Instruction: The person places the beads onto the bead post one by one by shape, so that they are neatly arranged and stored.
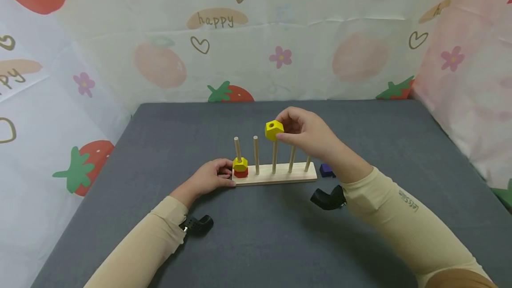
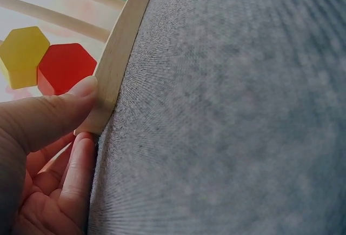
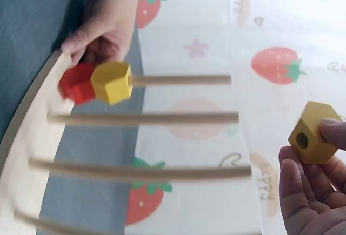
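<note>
Between its thumb and fingertips my right hand [image 1: 310, 130] pinches a yellow faceted bead [image 1: 274, 130]. Its round hole shows in the right wrist view, and in the head view the bead appears at the top of the middle peg [image 1: 274, 157]. A wooden peg board [image 1: 276, 180] lies crosswise on the table. My left hand [image 1: 210, 175] grips the board's left end, thumb on its edge and fingers beneath or beside it. On the leftmost peg [image 1: 238, 148], a yellow hexagonal bead [image 1: 240, 164] sits on top of a red hexagonal bead [image 1: 241, 174].
A dark purple block [image 1: 326, 170] lies just past the board's right end, partly behind my right forearm. Upright pegs [image 1: 256, 154] stand along the board. Black wrist-worn devices [image 1: 328, 198] jut from both sleeves. Printed cloth walls [image 1: 256, 57] border the grey table [image 1: 256, 243].
</note>
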The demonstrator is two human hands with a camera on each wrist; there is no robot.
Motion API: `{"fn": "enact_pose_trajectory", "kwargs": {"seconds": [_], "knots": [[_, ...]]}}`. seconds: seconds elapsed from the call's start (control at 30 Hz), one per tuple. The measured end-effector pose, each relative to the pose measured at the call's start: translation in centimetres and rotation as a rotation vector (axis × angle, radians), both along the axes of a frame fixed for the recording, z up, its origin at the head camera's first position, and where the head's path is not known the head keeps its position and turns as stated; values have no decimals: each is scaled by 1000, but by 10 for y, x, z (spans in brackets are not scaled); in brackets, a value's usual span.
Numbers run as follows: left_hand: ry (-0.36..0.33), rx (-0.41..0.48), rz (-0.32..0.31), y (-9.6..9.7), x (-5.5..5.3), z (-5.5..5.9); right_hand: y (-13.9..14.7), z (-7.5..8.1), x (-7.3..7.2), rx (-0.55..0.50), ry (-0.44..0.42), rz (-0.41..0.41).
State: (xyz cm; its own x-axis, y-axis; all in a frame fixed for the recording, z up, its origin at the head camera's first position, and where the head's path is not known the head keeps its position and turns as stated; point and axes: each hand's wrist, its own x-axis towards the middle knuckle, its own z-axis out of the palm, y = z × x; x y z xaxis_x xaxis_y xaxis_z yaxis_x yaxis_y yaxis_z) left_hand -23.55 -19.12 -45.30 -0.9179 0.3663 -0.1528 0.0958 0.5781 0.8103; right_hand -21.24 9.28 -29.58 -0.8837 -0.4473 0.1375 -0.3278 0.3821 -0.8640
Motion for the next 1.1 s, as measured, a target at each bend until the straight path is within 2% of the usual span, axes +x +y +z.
{"fn": "enact_pose_trajectory", "kwargs": {"seconds": [0.3,0.57,0.77,1.1], "knots": [[-3,1,-1,0,0,1,-38,-8,-6,-93,-19,26],[-2,1,-13,0,1,1,-64,-18,-8,-178,-17,-19],[-1,2,-17,0,1,1,-76,-26,-7,-165,-20,-62],[13,-1,-13,0,1,-1,-83,-38,-6,-157,-81,-105]]}}
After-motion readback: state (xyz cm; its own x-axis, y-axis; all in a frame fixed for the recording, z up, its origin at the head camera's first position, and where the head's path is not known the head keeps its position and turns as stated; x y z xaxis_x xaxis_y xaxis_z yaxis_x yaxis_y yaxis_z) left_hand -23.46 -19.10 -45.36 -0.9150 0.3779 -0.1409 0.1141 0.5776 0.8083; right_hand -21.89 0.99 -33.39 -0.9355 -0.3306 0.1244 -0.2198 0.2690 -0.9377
